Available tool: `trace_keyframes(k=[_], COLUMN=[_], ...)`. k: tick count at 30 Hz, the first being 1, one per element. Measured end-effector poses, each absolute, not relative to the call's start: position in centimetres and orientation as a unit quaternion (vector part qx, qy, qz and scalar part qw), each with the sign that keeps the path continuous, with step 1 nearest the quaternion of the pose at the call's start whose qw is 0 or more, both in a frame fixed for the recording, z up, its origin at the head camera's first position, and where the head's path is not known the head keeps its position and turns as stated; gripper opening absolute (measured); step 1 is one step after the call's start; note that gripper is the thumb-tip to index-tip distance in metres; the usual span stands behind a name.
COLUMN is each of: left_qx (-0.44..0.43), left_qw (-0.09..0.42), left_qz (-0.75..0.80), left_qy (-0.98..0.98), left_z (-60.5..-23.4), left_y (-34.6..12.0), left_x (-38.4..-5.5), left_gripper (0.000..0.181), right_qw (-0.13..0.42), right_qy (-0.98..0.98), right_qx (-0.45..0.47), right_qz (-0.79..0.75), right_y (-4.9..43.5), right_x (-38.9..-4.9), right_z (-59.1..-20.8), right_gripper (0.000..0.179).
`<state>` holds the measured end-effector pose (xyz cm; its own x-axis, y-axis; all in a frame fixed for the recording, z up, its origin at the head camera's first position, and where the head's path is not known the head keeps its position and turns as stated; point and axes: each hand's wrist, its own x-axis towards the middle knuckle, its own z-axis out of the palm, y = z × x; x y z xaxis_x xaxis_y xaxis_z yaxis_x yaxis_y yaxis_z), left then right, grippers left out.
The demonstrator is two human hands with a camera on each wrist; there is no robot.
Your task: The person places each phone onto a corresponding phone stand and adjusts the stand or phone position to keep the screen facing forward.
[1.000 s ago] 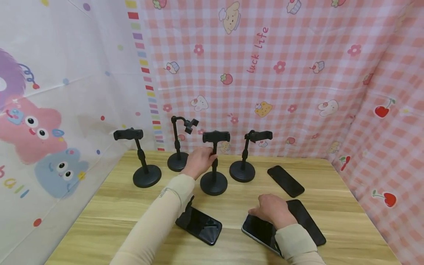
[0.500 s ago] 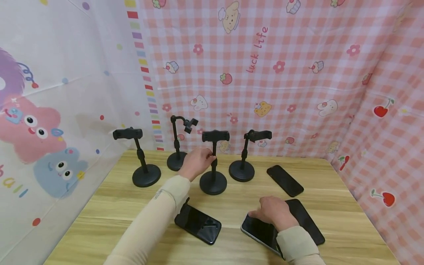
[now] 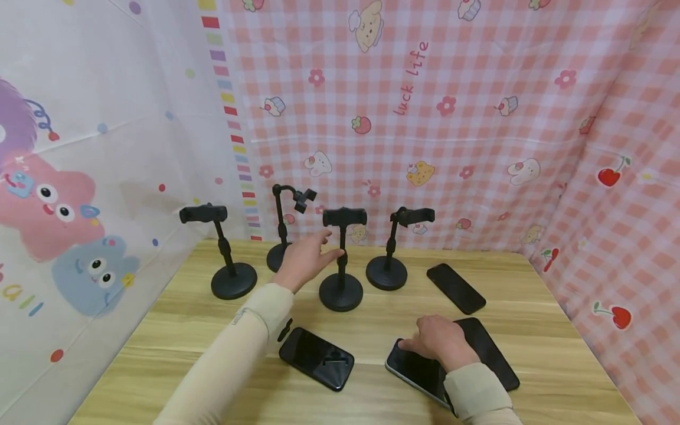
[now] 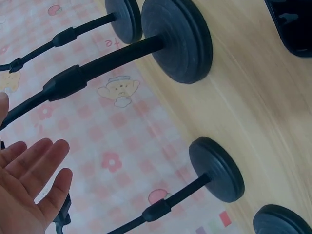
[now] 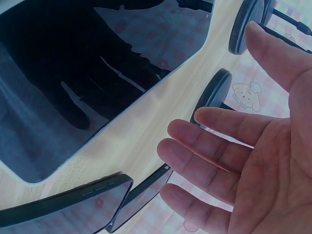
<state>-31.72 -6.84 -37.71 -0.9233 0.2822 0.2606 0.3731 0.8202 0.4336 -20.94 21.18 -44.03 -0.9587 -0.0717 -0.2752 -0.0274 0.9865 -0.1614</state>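
"Stand (image 3: 342,270) at the table's (image 3: 372,330) twelve o'clock: held?"
"No, the left hand (image 3: 307,258) now spreads free, empty; the stand supports itself."
"Right hand (image 3: 440,341)?"
"Fingers loosely extended, empty, above the four-o'clock phone (image 3: 417,367)."

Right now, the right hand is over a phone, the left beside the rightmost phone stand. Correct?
Wrong one: the head view shows the left hand beside the phone stand second from the right; the right hand is over a phone.

A pink gingham cloth (image 3: 451,139) hangs far and right of the wood-grain tabletop (image 3: 372,321); a white cartoon-printed cloth (image 3: 133,159) hangs left.
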Motion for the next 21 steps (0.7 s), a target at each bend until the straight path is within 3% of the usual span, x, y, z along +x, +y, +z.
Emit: trace_keyframes(k=[10, 21], left_qx=[-0.177, -0.236], left_qw=[0.158, 0.246], left_qz=[-0.258, -0.241], left_qy=[-0.937, -0.909], left_z=[-35.9, -34.2], left_y=[-8.1, -8.7], left_x=[-31.3, -30.2], left_gripper=[0.074, 0.071], right_qw=[0.155, 0.165], right_qy=[0.984, 0.981], right_qx=[-0.009, -0.001], right_qz=[-0.093, -0.097], right_y=[21.2, 21.5], right_x=[-21.0, -20.5], right_z=[-44.2, -44.4], right_gripper=[0.071, 0.085])
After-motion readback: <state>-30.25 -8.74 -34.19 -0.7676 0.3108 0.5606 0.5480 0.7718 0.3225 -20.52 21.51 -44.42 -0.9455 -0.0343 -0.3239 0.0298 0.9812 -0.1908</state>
